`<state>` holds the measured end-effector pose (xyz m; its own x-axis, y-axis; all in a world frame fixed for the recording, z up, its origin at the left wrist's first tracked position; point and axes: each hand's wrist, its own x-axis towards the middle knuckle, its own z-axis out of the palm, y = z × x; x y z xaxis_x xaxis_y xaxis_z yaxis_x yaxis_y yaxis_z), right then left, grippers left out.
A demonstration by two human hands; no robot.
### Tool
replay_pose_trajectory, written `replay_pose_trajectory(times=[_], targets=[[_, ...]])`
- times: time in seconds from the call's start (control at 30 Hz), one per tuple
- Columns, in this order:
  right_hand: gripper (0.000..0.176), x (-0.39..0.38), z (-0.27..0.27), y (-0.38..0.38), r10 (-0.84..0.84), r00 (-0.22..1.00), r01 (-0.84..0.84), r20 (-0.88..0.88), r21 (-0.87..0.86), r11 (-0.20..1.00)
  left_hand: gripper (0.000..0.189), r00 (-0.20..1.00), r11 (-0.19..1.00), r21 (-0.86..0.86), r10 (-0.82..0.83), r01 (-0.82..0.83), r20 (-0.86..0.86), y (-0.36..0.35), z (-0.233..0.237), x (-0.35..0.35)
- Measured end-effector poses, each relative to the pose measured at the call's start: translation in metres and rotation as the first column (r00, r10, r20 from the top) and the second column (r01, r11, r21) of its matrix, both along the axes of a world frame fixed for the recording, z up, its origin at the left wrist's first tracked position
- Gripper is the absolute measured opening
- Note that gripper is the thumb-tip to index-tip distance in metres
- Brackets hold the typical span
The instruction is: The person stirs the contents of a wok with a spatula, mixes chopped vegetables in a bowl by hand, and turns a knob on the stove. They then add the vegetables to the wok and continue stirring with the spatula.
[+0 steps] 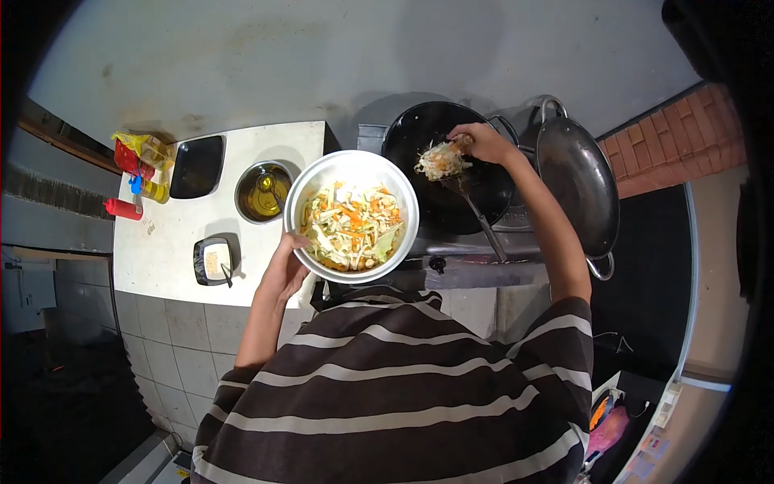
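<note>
My left hand [284, 270] grips the near left rim of a white bowl [295, 187], its thumb over the edge. Shredded cabbage and carrot [352, 226] lie inside the bowl. Over a black wok [403, 206], my right hand [485, 145] has its fingers closed around a clump of shredded vegetables [442, 160]; whether part of the clump touches the wok cannot be made out. A metal spatula [482, 223] leans in the wok below this hand, its handle crossing the near rim.
A steel pot [264, 192] with yellow liquid and a ladle stands left of the bowl on the white table [161, 258]. Also there are a black tray [197, 167], a small dish [212, 261] with a spoon, and bottles [123, 209]. Another wok [576, 181] stands tilted at right.
</note>
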<state>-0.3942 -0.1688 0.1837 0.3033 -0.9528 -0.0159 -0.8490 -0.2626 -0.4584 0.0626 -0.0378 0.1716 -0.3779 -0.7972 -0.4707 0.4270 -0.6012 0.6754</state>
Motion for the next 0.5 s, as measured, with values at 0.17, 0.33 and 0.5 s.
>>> replay_pose_trajectory(times=[0.17,0.33,0.5], targets=[[0.032,-0.006,-0.004,-0.002,-0.01,0.936,-0.034,0.351,0.118,0.992,0.067,0.998,0.999,-0.006,0.046,-0.046,0.052,0.004,0.007,0.0],[0.031,0.062,0.077,0.041,0.005,0.992,0.018,0.125,-0.185,0.983,0.063,0.993,0.996,-0.06,0.065,-0.059,0.103,0.006,0.019,-0.011],[0.027,0.149,0.115,0.086,0.325,0.877,-0.341,0.353,-0.017,0.94,0.09,0.993,0.993,-0.078,-0.077,0.084,0.087,0.002,0.04,-0.022]])
